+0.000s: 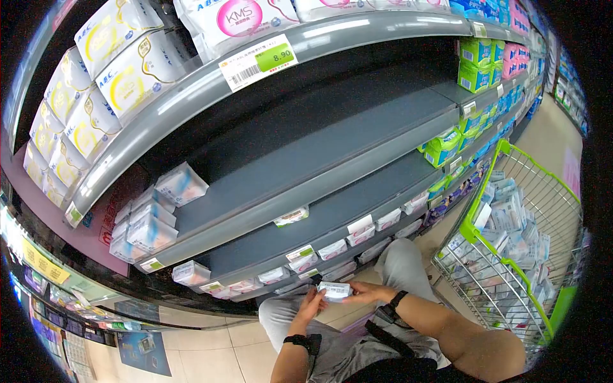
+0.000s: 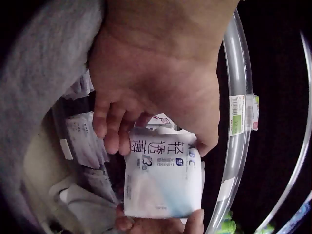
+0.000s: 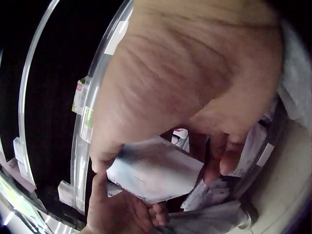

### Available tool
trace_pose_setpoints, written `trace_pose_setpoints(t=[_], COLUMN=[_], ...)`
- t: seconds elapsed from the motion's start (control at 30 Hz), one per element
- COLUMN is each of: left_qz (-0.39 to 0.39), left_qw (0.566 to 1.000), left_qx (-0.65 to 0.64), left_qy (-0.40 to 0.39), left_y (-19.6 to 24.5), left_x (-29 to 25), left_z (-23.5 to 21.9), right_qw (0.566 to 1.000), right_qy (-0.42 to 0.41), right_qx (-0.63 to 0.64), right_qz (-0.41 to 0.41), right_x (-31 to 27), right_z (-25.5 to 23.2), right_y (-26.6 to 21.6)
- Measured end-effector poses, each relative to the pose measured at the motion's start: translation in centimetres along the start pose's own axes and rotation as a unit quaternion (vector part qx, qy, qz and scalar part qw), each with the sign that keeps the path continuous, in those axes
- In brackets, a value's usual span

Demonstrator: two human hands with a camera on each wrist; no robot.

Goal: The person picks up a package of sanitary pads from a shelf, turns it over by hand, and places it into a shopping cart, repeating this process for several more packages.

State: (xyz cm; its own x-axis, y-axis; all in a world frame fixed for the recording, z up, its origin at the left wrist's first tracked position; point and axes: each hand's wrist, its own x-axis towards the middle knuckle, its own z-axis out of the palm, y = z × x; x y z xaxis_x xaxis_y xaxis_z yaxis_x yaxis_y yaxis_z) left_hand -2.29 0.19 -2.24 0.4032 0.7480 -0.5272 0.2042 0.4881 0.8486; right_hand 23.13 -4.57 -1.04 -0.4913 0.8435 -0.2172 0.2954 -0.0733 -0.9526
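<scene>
In front of the lower shelves, both hands hold one small white pack of sanitary pads [image 1: 335,292]. My left hand [image 1: 310,305] grips one end, its thumb and fingers at opposite edges. My right hand [image 1: 372,293] grips the other end in the same way. The left wrist view shows the pack's face [image 2: 163,187], with purple characters and a pale blue and pink print. Seen from the right wrist, the pack [image 3: 156,170] spans the space between the two hands, slightly tilted. Similar white packs [image 1: 153,230] stand stacked at the left end of the middle shelf.
A wire shopping cart [image 1: 469,223] with a green rim, heaped with white packs [image 1: 514,233], stands at right. Larger packs [image 1: 137,73] fill the top shelf. Green packs [image 1: 476,64] sit farther right. Curved shelf edges [image 1: 357,163] run across, above the person's knees.
</scene>
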Motion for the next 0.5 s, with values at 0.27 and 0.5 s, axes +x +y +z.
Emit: trace_pose_setpoints(t=[0.27,0.5], left_qz=[0.108,0.127], left_qw=[0.981,0.984], left_qx=[0.161,0.110], left_qy=[-0.027,0.062], left_y=[0.6,-0.5], left_x=[-1.0,0.5], left_z=[1.2,0.8], right_qw=[0.991,0.977], right_qy=[0.040,0.172], right_qx=[-0.031,0.118], right_qz=[0.124,0.049], right_x=[1.5,1.3], right_z=[-0.2,0.3], right_y=[2.3,0.6])
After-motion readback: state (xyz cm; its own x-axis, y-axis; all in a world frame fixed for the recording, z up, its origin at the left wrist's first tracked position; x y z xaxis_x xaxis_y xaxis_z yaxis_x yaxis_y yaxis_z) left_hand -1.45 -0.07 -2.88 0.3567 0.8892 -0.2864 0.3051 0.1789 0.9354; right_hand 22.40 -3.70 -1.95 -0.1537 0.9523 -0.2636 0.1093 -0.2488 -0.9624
